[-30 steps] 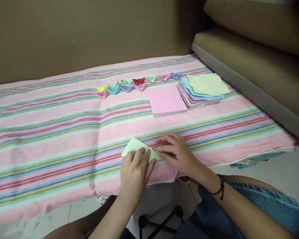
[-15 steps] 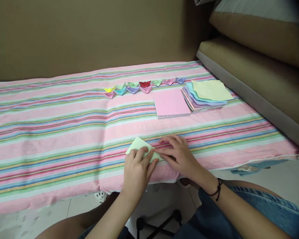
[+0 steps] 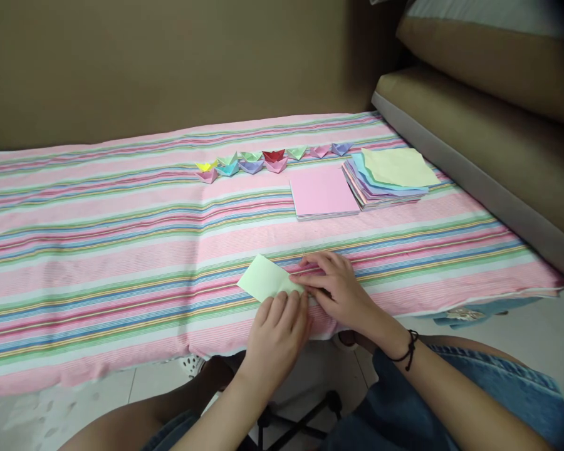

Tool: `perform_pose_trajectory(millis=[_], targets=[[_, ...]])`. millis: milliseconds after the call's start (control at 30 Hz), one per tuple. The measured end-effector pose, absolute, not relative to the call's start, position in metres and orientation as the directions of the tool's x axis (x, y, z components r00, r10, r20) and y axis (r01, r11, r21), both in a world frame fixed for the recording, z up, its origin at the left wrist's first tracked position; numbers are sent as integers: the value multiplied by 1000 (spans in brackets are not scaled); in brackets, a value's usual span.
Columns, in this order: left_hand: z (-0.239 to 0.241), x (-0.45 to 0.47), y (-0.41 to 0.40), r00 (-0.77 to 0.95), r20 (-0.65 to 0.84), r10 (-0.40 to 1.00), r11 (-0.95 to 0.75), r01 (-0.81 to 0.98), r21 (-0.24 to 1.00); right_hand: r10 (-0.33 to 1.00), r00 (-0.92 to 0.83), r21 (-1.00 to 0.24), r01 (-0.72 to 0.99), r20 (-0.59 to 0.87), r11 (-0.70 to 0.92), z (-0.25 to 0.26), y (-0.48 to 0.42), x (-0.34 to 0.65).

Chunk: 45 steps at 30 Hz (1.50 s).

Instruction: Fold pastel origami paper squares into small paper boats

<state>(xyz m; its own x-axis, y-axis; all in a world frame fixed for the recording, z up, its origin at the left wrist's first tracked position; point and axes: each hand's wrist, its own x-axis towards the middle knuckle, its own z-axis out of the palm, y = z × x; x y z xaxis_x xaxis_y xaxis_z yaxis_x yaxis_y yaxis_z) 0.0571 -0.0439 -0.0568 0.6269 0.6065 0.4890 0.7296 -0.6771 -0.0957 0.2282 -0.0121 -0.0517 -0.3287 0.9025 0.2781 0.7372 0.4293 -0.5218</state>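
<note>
Lying near the front edge of the striped cloth (image 3: 98, 269), a pale green paper (image 3: 263, 275) is set obliquely, its left part uncovered and a crease line visible near its right end. The left hand (image 3: 278, 332) bears on the near edge of the paper; its fingers are bent and set close together, with the tips on the sheet. Whether these fingers pinch the edge or only press on it cannot be told. The right hand (image 3: 341, 288) is positioned at the right end of the paper. Its index fingertip touches the sheet, the remaining fingers are curved and slightly spread, and its grip at the covered corner cannot be determined. A dark cord bracelet (image 3: 410, 351) encircles the right wrist.

Beyond the hands, a stack of square pink-topped paper (image 3: 324, 191) is located just beside a looser multicolored paper stack (image 3: 399, 168) with a pale yellow top sheet. To the left and rear, folded paper boats (image 3: 273, 156) are arranged in two rows. Brown cushions (image 3: 489, 150) border the cloth on the right.
</note>
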Motion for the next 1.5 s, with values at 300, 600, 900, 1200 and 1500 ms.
perform_pose_trajectory(millis=[300, 600, 900, 1200, 1500], targets=[[-62, 60, -55, 605, 404, 686, -613, 780, -125, 892, -336, -499, 742, 301, 448, -54, -13, 229], [-63, 60, -54, 587, 420, 692, -616, 784, -80, 888, -340, -474, 754, 310, 454, -55, -14, 230], [-55, 46, -59, 594, 451, 666, -594, 788, -161, 880, -345, -459, 756, 325, 466, -57, -12, 230], [-48, 30, -55, 554, 492, 671, -566, 812, -143, 884, -346, -470, 752, 316, 462, -56, -13, 230], [-40, 13, -39, 528, 418, 739, -617, 780, 105, 889, -322, -612, 645, 324, 457, -55, -9, 237]])
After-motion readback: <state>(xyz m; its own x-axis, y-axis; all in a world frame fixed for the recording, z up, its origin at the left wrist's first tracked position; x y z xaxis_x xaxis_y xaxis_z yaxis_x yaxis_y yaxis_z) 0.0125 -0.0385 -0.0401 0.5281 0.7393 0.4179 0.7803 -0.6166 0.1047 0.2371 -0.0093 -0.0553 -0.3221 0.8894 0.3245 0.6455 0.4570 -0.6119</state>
